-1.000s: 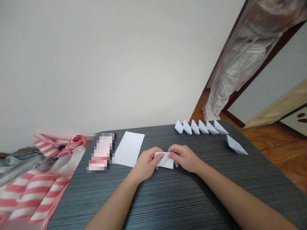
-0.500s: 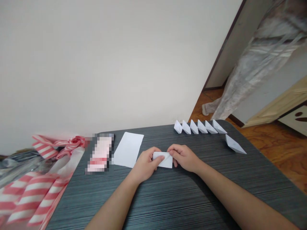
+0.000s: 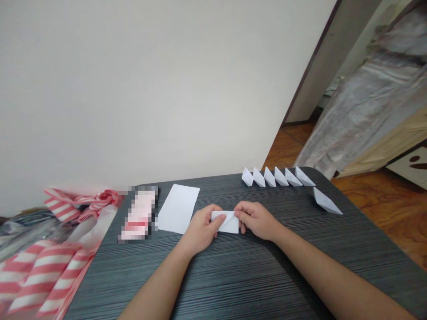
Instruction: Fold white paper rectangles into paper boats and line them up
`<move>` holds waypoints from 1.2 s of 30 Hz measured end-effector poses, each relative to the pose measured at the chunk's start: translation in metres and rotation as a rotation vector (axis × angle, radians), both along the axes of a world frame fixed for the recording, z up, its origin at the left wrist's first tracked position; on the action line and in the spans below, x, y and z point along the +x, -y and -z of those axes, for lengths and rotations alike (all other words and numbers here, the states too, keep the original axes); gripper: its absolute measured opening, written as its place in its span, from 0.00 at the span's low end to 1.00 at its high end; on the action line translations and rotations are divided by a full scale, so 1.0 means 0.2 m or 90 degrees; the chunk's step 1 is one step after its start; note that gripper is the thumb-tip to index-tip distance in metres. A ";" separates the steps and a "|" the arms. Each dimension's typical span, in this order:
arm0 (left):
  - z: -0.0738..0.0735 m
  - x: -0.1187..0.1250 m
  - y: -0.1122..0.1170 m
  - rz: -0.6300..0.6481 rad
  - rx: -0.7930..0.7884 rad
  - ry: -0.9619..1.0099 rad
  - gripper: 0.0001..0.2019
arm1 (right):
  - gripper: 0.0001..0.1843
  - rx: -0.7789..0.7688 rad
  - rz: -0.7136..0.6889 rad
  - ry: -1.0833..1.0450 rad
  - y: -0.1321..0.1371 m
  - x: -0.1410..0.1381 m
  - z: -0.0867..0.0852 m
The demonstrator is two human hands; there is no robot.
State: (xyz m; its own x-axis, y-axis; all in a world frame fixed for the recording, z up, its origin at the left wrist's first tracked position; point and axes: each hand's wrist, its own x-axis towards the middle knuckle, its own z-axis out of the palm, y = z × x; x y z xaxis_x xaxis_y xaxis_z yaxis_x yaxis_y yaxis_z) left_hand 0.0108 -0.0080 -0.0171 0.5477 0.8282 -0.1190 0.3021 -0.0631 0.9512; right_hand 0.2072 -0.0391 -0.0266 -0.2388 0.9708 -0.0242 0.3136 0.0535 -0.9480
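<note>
Between my hands is a small folded sheet of white paper (image 3: 230,225), held just over the dark table (image 3: 227,280). My left hand (image 3: 204,226) grips its left end, thumb pressed flat on the front. At the upper right corner my right hand (image 3: 254,219) pinches the paper between thumb and fingers. A diagonal fold line runs across its face. White paper sheets (image 3: 179,208) lie flat to the left of my left hand. Beyond my right hand, several folded paper pieces (image 3: 270,177) with pointed ends stand in a row, and one more folded piece (image 3: 327,202) sits nearer the right edge.
A blurred-out phone-like object (image 3: 140,213) lies at the table's left side. Red-and-white striped cloth (image 3: 50,271) is heaped beyond that edge. A pale wall (image 3: 167,89) rises behind the table. Grey translucent sheeting (image 3: 363,102) hangs at the right above a wooden floor (image 3: 383,195).
My right fingers have shifted slightly along the paper's top right corner, and the paper has moved a touch left. At the right, the hanging sheeting looks different and a foot-like shape is gone.
</note>
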 end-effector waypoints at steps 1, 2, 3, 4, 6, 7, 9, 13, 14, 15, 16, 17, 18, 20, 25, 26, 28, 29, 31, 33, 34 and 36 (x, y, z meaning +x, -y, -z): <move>0.00 0.00 0.00 -0.001 0.003 -0.001 0.13 | 0.10 0.000 -0.001 0.000 0.00 0.00 0.00; 0.00 0.00 0.00 -0.002 0.005 -0.001 0.13 | 0.10 0.000 -0.002 -0.001 0.00 0.00 0.00; 0.00 0.00 0.00 -0.003 0.007 -0.003 0.14 | 0.10 0.001 -0.002 -0.002 0.00 0.00 -0.01; 0.00 0.00 0.00 -0.004 0.008 -0.006 0.14 | 0.10 0.001 -0.001 -0.001 0.00 0.00 -0.01; 0.00 0.00 0.00 -0.004 0.010 -0.008 0.14 | 0.10 0.001 0.000 0.002 0.00 0.00 -0.01; 0.00 0.00 0.00 -0.004 0.011 -0.009 0.14 | 0.10 0.001 0.000 0.003 0.00 -0.01 -0.01; 0.00 0.00 0.00 -0.004 0.015 -0.013 0.14 | 0.10 0.000 0.001 0.007 0.00 -0.01 -0.01; -0.01 0.00 0.00 -0.008 0.023 -0.025 0.14 | 0.10 0.008 0.002 0.016 0.00 0.00 -0.01; -0.01 0.00 0.00 -0.009 0.026 -0.028 0.15 | 0.10 0.010 0.002 0.018 0.00 0.00 -0.01; -0.01 0.00 0.00 -0.011 0.030 -0.030 0.15 | 0.10 0.011 0.002 0.019 0.00 0.00 -0.01; -0.01 0.00 0.00 -0.012 0.034 -0.033 0.15 | 0.10 0.011 0.002 0.020 0.00 0.00 -0.01; -0.01 0.00 0.00 -0.013 0.037 -0.035 0.15 | 0.10 0.010 0.003 0.020 0.00 0.00 -0.01; -0.01 0.00 0.00 -0.013 0.038 -0.037 0.15 | 0.10 0.011 0.004 0.021 0.00 0.00 -0.01; -0.01 0.00 0.01 -0.013 0.041 -0.040 0.15 | 0.10 0.013 0.003 0.025 0.00 -0.01 -0.01; -0.01 0.00 0.01 -0.012 0.051 -0.045 0.15 | 0.10 0.012 -0.003 0.028 0.00 -0.01 -0.02; -0.01 0.00 0.00 -0.012 0.052 -0.046 0.15 | 0.10 0.011 -0.003 0.029 0.00 -0.01 -0.02; -0.01 0.00 0.00 -0.013 0.055 -0.049 0.15 | 0.10 0.009 -0.001 0.031 0.00 -0.01 -0.02; -0.01 0.00 0.00 -0.013 0.057 -0.051 0.15 | 0.10 0.008 0.000 0.031 0.00 -0.01 -0.02; -0.02 0.00 0.00 -0.012 0.063 -0.056 0.15 | 0.10 0.005 0.000 0.033 0.00 -0.01 -0.03; -0.02 0.00 0.00 -0.011 0.065 -0.060 0.15 | 0.11 0.001 -0.001 0.035 0.00 -0.01 -0.03; -0.03 0.00 0.00 -0.010 0.063 -0.061 0.15 | 0.11 0.000 -0.003 0.038 0.01 -0.01 -0.03; -0.03 0.00 0.01 -0.007 0.057 -0.062 0.15 | 0.12 -0.002 -0.009 0.046 0.01 -0.01 -0.04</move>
State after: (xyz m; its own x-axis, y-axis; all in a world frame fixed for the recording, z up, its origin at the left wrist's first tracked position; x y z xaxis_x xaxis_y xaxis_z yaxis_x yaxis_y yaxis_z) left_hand 0.0111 -0.0090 -0.0105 0.5284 0.8434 -0.0969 0.3938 -0.1424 0.9081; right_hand 0.2048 -0.0403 -0.0195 -0.2500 0.9672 -0.0446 0.3805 0.0558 -0.9231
